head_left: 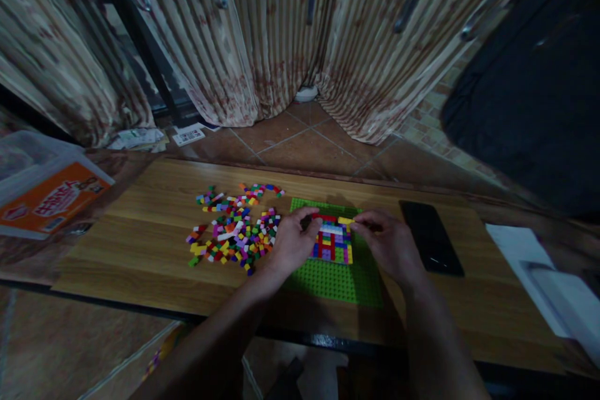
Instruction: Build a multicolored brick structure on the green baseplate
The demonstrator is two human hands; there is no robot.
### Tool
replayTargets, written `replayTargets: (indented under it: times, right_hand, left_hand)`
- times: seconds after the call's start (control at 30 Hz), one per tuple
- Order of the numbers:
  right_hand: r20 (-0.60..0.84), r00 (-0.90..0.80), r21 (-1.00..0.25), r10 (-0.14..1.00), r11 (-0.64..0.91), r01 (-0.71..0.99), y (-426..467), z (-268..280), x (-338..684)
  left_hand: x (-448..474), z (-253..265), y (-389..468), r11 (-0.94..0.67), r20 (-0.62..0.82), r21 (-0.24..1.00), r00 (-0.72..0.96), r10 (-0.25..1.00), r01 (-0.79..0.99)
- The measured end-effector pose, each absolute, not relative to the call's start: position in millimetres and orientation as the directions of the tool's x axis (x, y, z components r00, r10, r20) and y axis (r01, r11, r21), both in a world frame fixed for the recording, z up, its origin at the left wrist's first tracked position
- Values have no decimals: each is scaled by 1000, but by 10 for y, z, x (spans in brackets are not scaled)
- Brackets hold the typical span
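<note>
A green studded baseplate [323, 282] lies on the wooden table, with a colourful block of toy bricks [334, 246] built on its upper part. My left hand [294, 242] rests at the block's left edge, fingers curled and thumb near the fingertips; what they hold, if anything, is hidden. At the block's top right corner, my right hand [391, 242] has thumb and fingertips pinched at the end of a yellow brick [345, 220]. Whether that brick is pressed onto the studs cannot be made out. Left of the baseplate spreads a pile of small loose bricks [241, 234] in many colours.
A black phone-like slab [432, 237] lies right of my right hand. White paper [525, 265] sits at the table's right end. Beyond the left end stands a clear plastic box [51, 190] with an orange label. Striped curtains [281, 37] hang behind the table [131, 244].
</note>
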State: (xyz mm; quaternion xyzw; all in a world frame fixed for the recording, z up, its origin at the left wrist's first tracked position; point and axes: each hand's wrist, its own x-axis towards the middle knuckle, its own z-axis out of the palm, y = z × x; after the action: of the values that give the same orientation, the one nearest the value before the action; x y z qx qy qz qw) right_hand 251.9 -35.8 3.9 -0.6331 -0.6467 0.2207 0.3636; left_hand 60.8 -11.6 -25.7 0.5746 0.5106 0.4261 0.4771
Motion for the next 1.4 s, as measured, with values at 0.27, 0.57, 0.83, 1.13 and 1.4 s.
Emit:
replayTargets:
  times: [0.27,0.57,0.83,1.13,1.4]
  right_hand:
    - [161,68,-748,985,76,659,-333,16,2513]
    - [138,85,-771,987,53,635,-304,-19,2482]
    - [84,76,-846,994,31,532,-275,-90,2521]
    - [104,46,-810,994,57,583,-264,-9,2508]
    - [79,71,-809,994,22,587,-278,27,2467]
  left_hand:
    - [594,-155,-137,-21,-9,967,117,993,254]
    - [590,-198,-135,-95,56,941,128,990,324]
    - [591,-179,-170,-378,295,743,235,926,552]
    - [594,-118,-244,-581,345,420,470,812,697]
    - [645,-63,-280,-562,327,361,463,824,744]
